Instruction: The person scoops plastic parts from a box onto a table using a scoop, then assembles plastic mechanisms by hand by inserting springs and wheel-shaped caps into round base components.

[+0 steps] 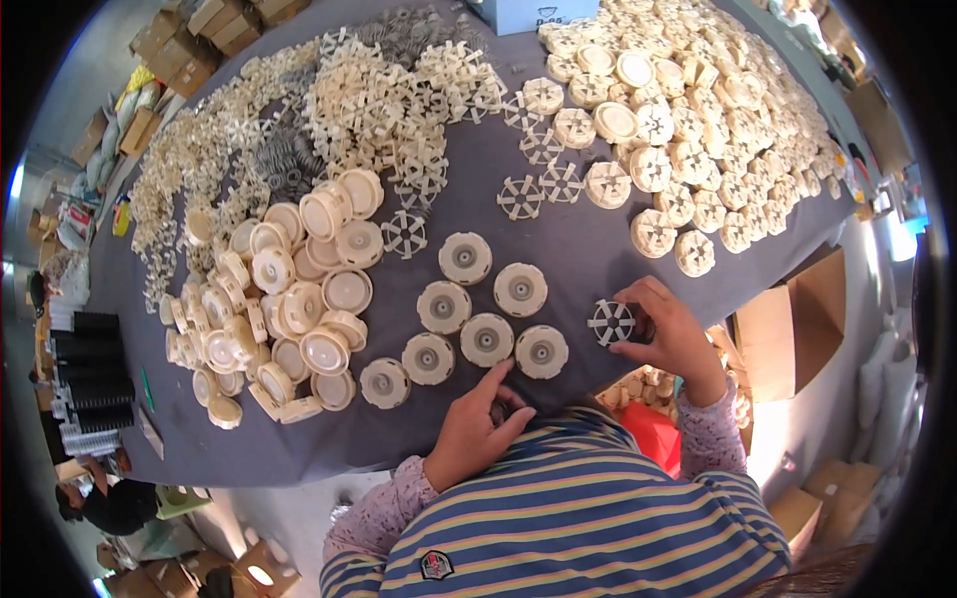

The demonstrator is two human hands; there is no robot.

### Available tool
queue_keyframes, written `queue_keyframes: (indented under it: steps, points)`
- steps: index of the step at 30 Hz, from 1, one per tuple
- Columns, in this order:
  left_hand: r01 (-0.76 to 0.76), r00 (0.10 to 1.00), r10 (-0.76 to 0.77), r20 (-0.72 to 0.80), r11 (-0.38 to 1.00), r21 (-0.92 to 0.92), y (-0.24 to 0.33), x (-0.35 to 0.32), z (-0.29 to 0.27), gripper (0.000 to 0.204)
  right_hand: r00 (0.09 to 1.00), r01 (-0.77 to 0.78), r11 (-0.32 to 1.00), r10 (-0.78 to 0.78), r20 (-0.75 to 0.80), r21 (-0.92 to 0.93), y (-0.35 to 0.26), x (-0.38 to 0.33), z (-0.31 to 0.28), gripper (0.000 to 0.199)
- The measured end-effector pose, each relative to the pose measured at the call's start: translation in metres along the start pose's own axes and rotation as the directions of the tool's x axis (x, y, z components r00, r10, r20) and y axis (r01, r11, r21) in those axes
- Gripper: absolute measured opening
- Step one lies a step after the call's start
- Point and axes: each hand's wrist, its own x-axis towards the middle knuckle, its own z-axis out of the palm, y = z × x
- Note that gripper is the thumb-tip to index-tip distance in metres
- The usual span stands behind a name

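Seven caps (486, 340) lie near the half-curled left hand (475, 427), contents unclear; the right hand (672, 331) pinches a spoked ring (610, 323).

Spoked ring (603, 322): right edge covered by right hand (666, 334). Left of grip, left hand's (478, 424) palm hidden, anything inside can't be told. Way beyond grip, blue box (543, 12) chopped off up top.

Spoked ring (611, 323) in right hand (672, 333): pale plastic, smooth, low sheen. Round housings (487, 341): cream plastic, smooth; grey centres duller, metal or plastic unclear. Piled caps (325, 352): cream plastic, glossier faces. Coils (286, 164): grey, metal-looking. Table (568, 234): grey cloth cover, matt. Carton (817, 309): brown cardboard, matt. Bag (653, 437): red, shiny plastic. Striped shirt (558, 508): soft cloth, matt.
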Motion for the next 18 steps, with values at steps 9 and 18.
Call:
queue_keyframes:
  steps: [9, 18]
  points:
    - [-0.058, 0.998, 0.060, 0.030, 0.996, -0.065, 0.008, 0.027, 0.016, 0.075, 0.970, 0.241, 0.962, -0.239, -0.030, 0.125, -0.023, 0.004, 0.006, 0.067]
    - [0.031, 0.999, -0.027, 0.019, 0.971, -0.239, 0.015, 0.044, 0.025, 0.053, 0.969, 0.244, 0.968, -0.245, 0.026, 0.054, -0.036, 0.021, 0.011, 0.063]
